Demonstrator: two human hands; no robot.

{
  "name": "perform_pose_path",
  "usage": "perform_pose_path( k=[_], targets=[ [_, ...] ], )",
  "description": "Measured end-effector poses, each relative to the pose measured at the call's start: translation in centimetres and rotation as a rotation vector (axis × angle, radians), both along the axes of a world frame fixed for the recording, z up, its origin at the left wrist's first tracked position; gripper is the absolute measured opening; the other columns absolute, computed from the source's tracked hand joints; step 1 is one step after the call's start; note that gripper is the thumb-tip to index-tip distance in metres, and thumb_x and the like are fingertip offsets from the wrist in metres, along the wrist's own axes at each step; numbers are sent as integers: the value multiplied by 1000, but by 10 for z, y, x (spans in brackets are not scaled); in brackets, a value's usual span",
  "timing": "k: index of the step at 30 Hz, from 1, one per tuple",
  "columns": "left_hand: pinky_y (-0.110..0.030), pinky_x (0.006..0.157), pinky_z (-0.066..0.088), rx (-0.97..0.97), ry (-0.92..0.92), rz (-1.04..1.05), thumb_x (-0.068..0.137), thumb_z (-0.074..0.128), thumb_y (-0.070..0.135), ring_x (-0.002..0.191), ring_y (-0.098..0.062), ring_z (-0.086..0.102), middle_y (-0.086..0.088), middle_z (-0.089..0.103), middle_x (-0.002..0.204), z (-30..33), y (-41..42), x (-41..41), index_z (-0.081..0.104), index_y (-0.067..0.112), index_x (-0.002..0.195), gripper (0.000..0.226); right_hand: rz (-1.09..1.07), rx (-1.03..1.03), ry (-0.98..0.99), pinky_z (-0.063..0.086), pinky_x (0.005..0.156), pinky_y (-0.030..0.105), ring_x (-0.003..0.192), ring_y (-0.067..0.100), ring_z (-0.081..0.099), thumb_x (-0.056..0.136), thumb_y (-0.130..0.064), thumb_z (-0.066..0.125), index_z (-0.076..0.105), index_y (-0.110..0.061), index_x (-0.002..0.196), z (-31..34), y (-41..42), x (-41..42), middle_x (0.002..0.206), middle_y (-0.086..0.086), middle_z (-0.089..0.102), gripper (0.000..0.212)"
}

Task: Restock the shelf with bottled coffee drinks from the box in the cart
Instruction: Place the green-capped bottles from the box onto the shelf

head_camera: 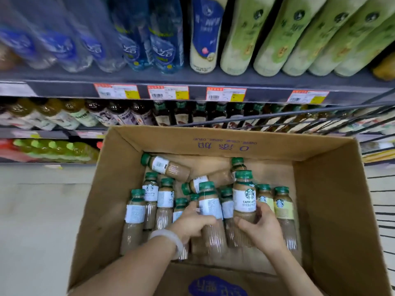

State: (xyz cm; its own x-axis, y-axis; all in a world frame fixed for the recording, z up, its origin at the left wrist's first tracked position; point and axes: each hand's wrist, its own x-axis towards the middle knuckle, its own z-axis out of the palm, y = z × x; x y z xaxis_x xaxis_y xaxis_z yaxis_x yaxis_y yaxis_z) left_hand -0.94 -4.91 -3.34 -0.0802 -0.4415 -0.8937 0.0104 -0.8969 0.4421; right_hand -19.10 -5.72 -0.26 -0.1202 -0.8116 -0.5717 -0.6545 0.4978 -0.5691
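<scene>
An open cardboard box (333,210) holds several green-capped bottled coffee drinks, some upright, some lying on their sides at the back. My left hand (192,225), with a white bangle on the wrist, grips one bottle (210,207) with its label turned away. My right hand (259,228) grips the lower part of a Caffe Latte bottle (244,196), raised slightly above its neighbours. The shelf row of dark coffee bottles (201,113) lies beyond the box's far wall.
The black wire rim of the cart (299,119) crosses in front of the shelf at right. The upper shelf carries blue water bottles (164,33) and green bottles (275,35) above price tags (225,94). Pale floor (38,221) lies to the left.
</scene>
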Motion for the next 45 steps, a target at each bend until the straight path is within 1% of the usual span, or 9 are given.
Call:
perform_pose_path(
  k=[4, 8, 12, 16, 21, 26, 30, 35, 45],
  targets=[
    [-36, 83, 52, -60, 201, 145, 75, 67, -5, 97, -19, 64, -5, 67, 110, 34, -4, 46, 49, 22, 117, 53, -3, -39, -126, 45, 62, 8, 76, 0, 57, 67, -10, 81, 52, -26, 88, 21, -6, 40, 84, -11, 61, 39],
    [-34, 75, 51, -175, 253, 289, 76, 59, -14, 84, -17, 65, -2, 72, 92, 67, -4, 99, 55, 20, 111, 49, 55, -145, -194, 41, 62, 4, 78, -6, 54, 68, -7, 80, 53, -23, 97, 49, -11, 97, 88, -11, 61, 42],
    [-31, 73, 51, -354, 218, 324, 60, 69, -9, 81, -16, 65, 0, 73, 86, 110, 9, 167, 54, 18, 111, 59, 112, -243, -234, 51, 81, 26, 87, 10, 62, 66, -13, 82, 54, -30, 92, 83, -8, 168, 96, -5, 65, 42],
    [-27, 65, 50, -525, 160, 354, 57, 71, -7, 87, -19, 62, -6, 66, 103, 162, 34, 255, 53, 19, 109, 61, 166, -366, -278, 52, 80, 33, 86, 12, 63, 65, -15, 83, 52, -34, 87, 125, 3, 252, 95, -8, 65, 42],
    [-18, 52, 50, -731, 62, 431, 58, 71, -9, 78, -15, 60, -6, 64, 96, 226, 66, 376, 54, 19, 102, 55, 209, -493, -397, 50, 78, 25, 82, 11, 61, 64, -7, 83, 55, -29, 91, 184, 16, 371, 93, -7, 66, 44],
    [-34, 74, 50, -886, -73, 501, 76, 66, -11, 91, -20, 60, -5, 64, 101, 286, 94, 479, 55, 23, 105, 45, 282, -567, -545, 48, 73, 22, 82, 6, 61, 69, -9, 81, 56, -22, 99, 239, 32, 482, 93, -6, 66, 41],
    [-32, 71, 49, -1002, -150, 586, 76, 67, -9, 88, -19, 59, -4, 62, 102, 325, 108, 532, 53, 23, 104, 45, 378, -624, -581, 46, 72, 17, 86, 5, 60, 70, -13, 80, 54, -19, 106, 279, 41, 545, 100, -4, 65, 45],
    [-51, 90, 51, -1056, -246, 571, 54, 78, 15, 104, -24, 62, -3, 66, 113, 357, 110, 580, 52, 27, 119, 71, 478, -670, -613, 47, 66, 12, 89, -5, 57, 70, -20, 80, 50, -29, 104, 319, 38, 593, 101, -14, 61, 46],
    [-51, 89, 49, -1228, -228, 619, 72, 71, -4, 103, -29, 62, -8, 64, 112, 414, 40, 656, 51, 20, 121, 58, 503, -840, -677, 46, 63, 5, 84, 1, 60, 70, -15, 80, 51, -29, 99, 380, -38, 676, 93, -15, 62, 43]
  ],
)
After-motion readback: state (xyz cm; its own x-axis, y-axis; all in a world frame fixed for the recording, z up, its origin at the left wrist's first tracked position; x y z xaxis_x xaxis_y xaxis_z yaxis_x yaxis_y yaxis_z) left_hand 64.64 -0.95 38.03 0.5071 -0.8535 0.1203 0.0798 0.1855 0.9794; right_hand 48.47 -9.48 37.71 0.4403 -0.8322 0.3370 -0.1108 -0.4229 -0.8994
